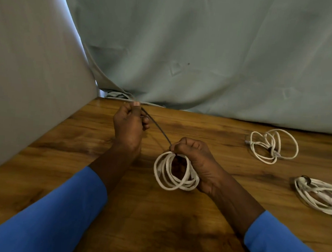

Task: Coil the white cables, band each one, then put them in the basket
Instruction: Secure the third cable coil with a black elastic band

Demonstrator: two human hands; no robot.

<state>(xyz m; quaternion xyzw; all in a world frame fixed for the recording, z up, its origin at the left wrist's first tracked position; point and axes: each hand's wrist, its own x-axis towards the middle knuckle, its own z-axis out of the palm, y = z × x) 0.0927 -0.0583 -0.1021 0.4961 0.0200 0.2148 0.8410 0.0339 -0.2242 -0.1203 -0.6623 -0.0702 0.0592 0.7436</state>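
The person sits at a wooden table (pixel 154 223), both arms in blue sleeves (pixel 56 216) stretched out over it. The right hand (pixel 194 157) is curled tight round the top of a white coil (pixel 162 170), which hangs from the fist in several loops with its lower edge at or just above the tabletop; I cannot tell whether it touches. A dark band (pixel 157 127) runs taut and slanted from that fist up to the left hand (pixel 128 127), which is raised nearer the table's far edge with its fingers folded in and the thumb pinching the band's end against them. Where the band meets the coil is hidden under the right fingers. Off to the right, well apart from the hands, two more white coils lie flat on the wood: the far coil (pixel 272 148), loose and splayed with a dark band at its middle, and the near coil (pixel 317 192), cut off by the frame's edge, with a dark band at its upper left. A pale green cloth (pixel 205 50) hangs behind the table, and a grey panel (pixel 27 67) stands along its left side.
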